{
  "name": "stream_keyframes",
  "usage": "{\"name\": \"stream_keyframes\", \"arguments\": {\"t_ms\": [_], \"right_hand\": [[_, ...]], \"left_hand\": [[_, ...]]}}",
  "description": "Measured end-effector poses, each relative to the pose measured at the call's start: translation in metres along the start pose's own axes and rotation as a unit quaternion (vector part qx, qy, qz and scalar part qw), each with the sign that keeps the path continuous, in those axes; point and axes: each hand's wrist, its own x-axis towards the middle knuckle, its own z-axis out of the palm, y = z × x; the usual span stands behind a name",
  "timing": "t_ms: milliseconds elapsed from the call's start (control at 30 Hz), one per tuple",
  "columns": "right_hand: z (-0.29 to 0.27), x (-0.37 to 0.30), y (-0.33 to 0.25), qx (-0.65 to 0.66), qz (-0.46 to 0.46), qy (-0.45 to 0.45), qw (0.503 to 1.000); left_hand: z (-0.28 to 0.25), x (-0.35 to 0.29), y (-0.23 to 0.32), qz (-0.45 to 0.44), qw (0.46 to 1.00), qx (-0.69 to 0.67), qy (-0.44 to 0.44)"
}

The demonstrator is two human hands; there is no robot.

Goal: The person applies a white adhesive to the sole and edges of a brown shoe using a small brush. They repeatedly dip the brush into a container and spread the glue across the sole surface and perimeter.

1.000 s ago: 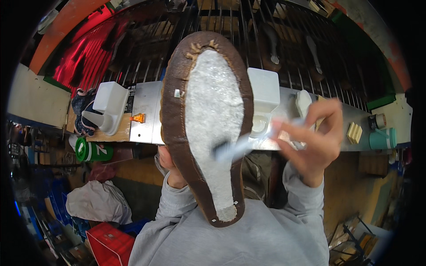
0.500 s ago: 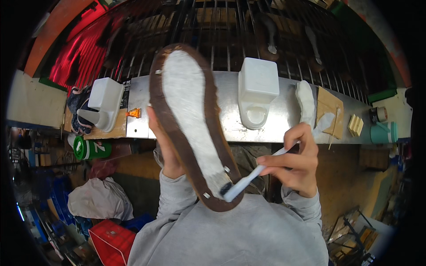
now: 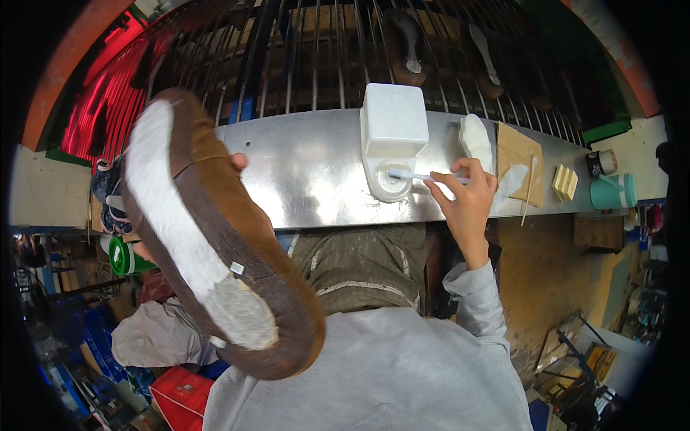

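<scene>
An upside-down brown shoe [image 3: 237, 223] is held up at the left, its underside facing me with a white coating down the middle; the heel-end patch is greyer. My left hand [image 3: 239, 162] is closed around it, mostly hidden behind the shoe. A slim white brush, like a toothbrush [image 3: 424, 177], is pinched in the fingers of my right hand [image 3: 468, 205]. The brush head rests in the round cup at the front of a white dispenser [image 3: 395, 122] on the metal bench. Small white tabs stick out at the shoe's edges.
Metal bars [image 3: 316, 57] run behind the bench [image 3: 302, 165], with other shoes [image 3: 411, 50] on them. Right of the dispenser lie a folded white cloth [image 3: 475, 138], cardboard [image 3: 519, 147] with a thin stick, wooden blocks [image 3: 565, 183] and a teal cup [image 3: 613, 191]. A red crate [image 3: 181, 395] stands low left.
My right hand has lifted the brush off the shoe's underside and carried it forward into the dispenser's cup. The shoe has moved left and tilted, with its brown side now showing.
</scene>
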Motion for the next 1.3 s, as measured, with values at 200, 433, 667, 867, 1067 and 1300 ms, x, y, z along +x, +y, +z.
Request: {"name": "stream_keyframes", "arguments": {"t_ms": [200,433,667,867,1067,1300], "right_hand": [[0.004,-0.001,0.000,0.039,0.003,-0.003,0.999],[0.001,-0.032,-0.001,0.108,0.181,-0.012,0.978],[-0.024,0.004,-0.026,0.393,0.235,0.025,0.889],[-0.071,0.032,-0.080,0.427,-0.008,0.051,0.903],[-0.073,0.056,-0.102,0.392,-0.063,0.107,0.912],[-0.085,0.078,-0.109,0.348,-0.085,0.161,0.920]], "left_hand": [[0.006,0.005,0.033,-0.136,0.984,0.049,-0.108],[0.001,-0.006,0.009,0.077,0.992,0.102,0.016],[-0.002,-0.025,-0.093,0.302,0.814,0.247,0.430],[0.008,-0.003,-0.110,0.235,0.854,0.301,0.353],[0.012,0.008,-0.107,0.181,0.843,0.430,0.269],[0.015,0.018,-0.106,0.160,0.816,0.525,0.180]]}}
